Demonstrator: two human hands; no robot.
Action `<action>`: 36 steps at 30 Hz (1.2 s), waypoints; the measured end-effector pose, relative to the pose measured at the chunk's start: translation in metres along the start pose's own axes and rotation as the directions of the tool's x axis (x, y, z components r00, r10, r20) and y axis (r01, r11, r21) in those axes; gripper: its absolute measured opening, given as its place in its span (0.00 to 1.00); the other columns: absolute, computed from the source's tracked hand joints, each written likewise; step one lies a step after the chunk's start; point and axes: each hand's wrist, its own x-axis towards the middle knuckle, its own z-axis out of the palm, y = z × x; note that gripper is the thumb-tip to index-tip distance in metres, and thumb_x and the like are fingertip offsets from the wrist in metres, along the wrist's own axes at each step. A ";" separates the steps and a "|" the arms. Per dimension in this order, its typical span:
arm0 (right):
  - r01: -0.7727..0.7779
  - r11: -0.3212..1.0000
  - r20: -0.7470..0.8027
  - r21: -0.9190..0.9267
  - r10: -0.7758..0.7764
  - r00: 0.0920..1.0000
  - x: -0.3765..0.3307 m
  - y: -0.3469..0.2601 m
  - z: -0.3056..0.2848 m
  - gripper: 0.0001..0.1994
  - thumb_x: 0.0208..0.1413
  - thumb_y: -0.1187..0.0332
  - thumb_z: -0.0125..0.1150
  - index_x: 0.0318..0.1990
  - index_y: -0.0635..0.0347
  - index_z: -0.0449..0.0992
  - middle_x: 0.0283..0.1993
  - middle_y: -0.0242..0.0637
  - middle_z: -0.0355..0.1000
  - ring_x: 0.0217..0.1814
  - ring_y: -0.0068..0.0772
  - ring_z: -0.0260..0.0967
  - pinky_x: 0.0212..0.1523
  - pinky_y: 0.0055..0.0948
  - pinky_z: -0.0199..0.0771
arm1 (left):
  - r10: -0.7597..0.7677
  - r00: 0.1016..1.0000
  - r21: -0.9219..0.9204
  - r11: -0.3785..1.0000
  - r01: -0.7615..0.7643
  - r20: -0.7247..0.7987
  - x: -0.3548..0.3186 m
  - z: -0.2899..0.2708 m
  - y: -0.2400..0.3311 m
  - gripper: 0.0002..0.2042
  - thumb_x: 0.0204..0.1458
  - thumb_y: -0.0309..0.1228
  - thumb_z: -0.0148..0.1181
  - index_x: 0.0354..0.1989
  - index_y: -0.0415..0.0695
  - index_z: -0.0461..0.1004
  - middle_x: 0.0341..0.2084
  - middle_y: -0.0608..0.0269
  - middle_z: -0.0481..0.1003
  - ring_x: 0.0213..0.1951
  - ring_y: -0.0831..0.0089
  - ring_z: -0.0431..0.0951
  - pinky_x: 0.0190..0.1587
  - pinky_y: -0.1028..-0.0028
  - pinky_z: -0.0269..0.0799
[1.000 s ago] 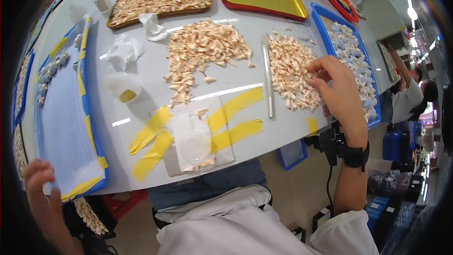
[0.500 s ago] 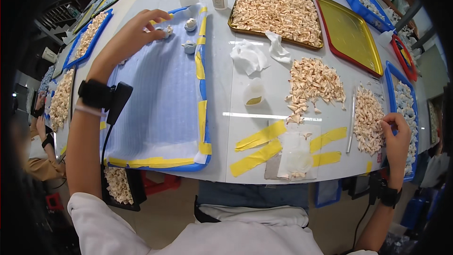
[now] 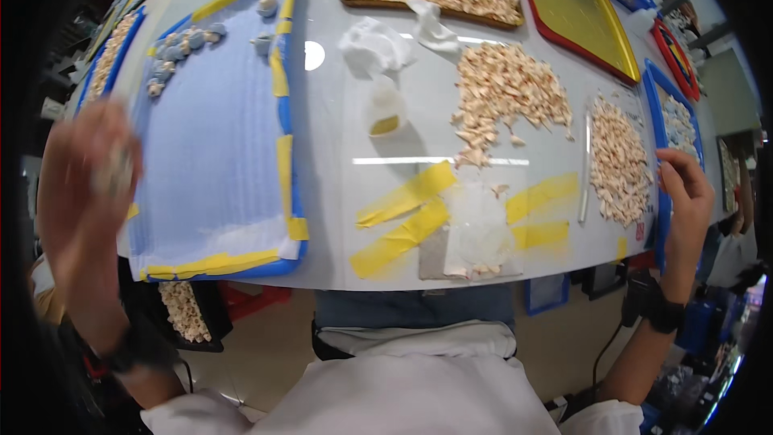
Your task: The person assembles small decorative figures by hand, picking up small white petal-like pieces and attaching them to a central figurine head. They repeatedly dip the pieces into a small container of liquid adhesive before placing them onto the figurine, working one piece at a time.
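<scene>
Fingers [image 3: 675, 171] of the right hand [image 3: 686, 197] curled loosely, touching the small pile of pale chips [image 3: 618, 163] right of the blue mat [image 3: 213, 137], left hand [image 3: 84, 169] blurry at the mat's left edge, grip unclear

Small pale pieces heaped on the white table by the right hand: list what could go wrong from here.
1. The right hand rests beside the small pile of pale pieces close to the white table's front edge; a sweep could push some off.
2. The left hand is blurred in motion at the blue mat with yellow tape; whatever it may hold could drop.
3. The small clear bottle with yellow liquid stands near the larger pile; a knock might tip it.
</scene>
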 end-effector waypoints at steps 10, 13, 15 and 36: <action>-0.188 0.886 0.304 0.424 0.056 0.951 -0.021 -0.027 0.003 0.13 0.56 0.69 0.47 0.42 0.71 0.69 0.24 0.30 0.63 0.27 0.18 0.58 0.30 0.15 0.58 | 0.238 0.863 -0.625 0.773 0.109 0.445 -0.079 0.103 0.003 0.15 0.42 0.23 0.58 0.38 0.34 0.62 0.33 0.44 0.67 0.30 0.63 0.75 0.33 0.72 0.74; -0.215 0.885 0.268 0.413 0.107 0.957 -0.050 -0.030 0.001 0.13 0.58 0.66 0.47 0.41 0.70 0.68 0.23 0.33 0.64 0.24 0.20 0.61 0.28 0.18 0.62 | 0.232 0.852 -0.739 0.631 0.236 0.469 -0.072 0.130 -0.002 0.15 0.41 0.20 0.59 0.39 0.34 0.64 0.35 0.44 0.68 0.33 0.63 0.75 0.36 0.72 0.73; -0.250 0.821 0.363 0.513 0.056 0.930 -0.057 -0.029 0.003 0.13 0.55 0.67 0.52 0.41 0.68 0.66 0.26 0.40 0.69 0.26 0.26 0.67 0.28 0.21 0.67 | -0.007 0.858 -0.813 0.316 0.490 0.514 -0.083 0.142 0.012 0.17 0.44 0.19 0.58 0.43 0.34 0.62 0.38 0.44 0.69 0.39 0.64 0.74 0.42 0.72 0.70; -0.193 0.850 0.157 0.490 0.132 0.979 -0.073 -0.044 0.041 0.08 0.42 0.74 0.65 0.30 0.67 0.73 0.26 0.40 0.72 0.23 0.26 0.70 0.24 0.21 0.71 | -0.167 0.929 -0.899 0.242 0.364 0.331 -0.085 0.163 0.005 0.15 0.35 0.18 0.65 0.34 0.34 0.72 0.35 0.47 0.70 0.35 0.63 0.76 0.37 0.71 0.73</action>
